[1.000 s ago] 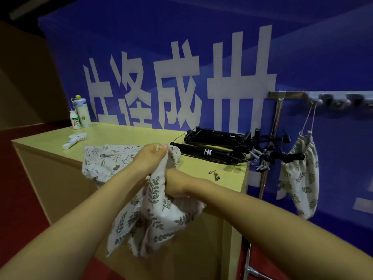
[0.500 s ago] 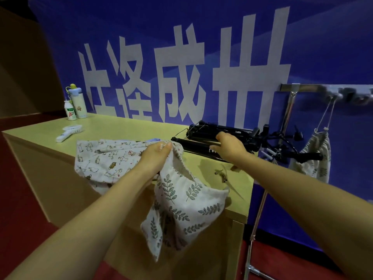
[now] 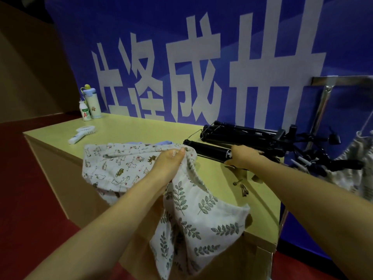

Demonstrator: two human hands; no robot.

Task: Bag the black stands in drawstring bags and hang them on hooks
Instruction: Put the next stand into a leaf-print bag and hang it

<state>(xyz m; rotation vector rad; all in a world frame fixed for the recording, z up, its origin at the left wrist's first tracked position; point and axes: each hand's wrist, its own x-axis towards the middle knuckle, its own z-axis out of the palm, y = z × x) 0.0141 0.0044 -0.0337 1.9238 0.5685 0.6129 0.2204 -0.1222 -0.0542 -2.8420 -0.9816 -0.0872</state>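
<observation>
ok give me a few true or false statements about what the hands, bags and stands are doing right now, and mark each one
1. The left hand grips the rim of the leaf-print drawstring bag. True.
2. The right hand is on the nearest black stand. True.
3. That stand is already inside the leaf-print bag. False: it lies on the table, outside the bag.
4. The animal-print bag hangs from a hook. False: it lies flat on the table.
5. Two bottles stand at the table's far left corner. True.
</observation>
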